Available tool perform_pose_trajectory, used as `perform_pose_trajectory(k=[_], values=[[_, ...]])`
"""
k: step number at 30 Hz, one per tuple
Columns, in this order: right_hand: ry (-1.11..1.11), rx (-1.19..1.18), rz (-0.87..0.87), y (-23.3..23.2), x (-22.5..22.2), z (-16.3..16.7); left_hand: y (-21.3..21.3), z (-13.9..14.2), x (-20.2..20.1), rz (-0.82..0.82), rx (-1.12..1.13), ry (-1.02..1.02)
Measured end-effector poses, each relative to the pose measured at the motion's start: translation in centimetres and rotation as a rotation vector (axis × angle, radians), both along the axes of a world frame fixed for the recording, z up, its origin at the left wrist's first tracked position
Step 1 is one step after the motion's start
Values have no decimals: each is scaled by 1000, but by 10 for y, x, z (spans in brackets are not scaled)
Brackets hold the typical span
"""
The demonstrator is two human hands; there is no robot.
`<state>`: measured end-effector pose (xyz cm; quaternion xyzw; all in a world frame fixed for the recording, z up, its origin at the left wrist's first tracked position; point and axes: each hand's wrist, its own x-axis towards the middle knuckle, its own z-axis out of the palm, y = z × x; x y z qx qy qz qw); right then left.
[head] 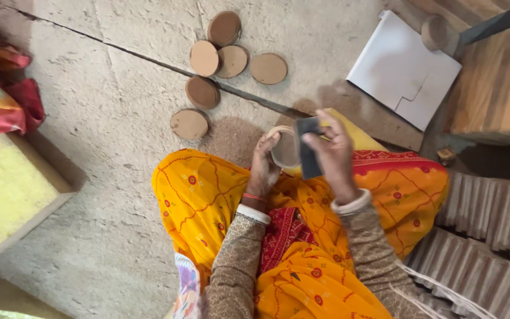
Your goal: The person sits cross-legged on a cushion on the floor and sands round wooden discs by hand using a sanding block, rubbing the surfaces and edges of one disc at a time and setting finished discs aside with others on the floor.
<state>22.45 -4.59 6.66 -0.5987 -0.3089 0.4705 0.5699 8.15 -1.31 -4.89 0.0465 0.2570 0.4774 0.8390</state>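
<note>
My left hand (264, 168) grips a thin round wooden ring (284, 149) by its left rim, held above my lap. My right hand (332, 156) holds a dark rectangular piece, seemingly sandpaper (308, 155), pressed against the ring's right side. Both hands are over my orange and yellow patterned cloth (208, 195). Part of the ring is hidden behind the dark piece.
Several round wooden discs (225, 56) lie on the concrete floor ahead. A white folded sheet (402, 71) lies at upper right beside wooden planks (497, 82). Stacked ridged pieces (491, 236) sit on my right. A yellow block (7, 189) and red cloth (1, 100) are on the left.
</note>
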Motion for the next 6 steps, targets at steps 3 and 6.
perform_pose_trajectory(k=[3,6], values=[[-1015,144,97,-1,-41,-3,5,4,-4,-5,-88,-197],[-1293,326,72,1,-47,-10,4,8,-4,-3,-96,-283]])
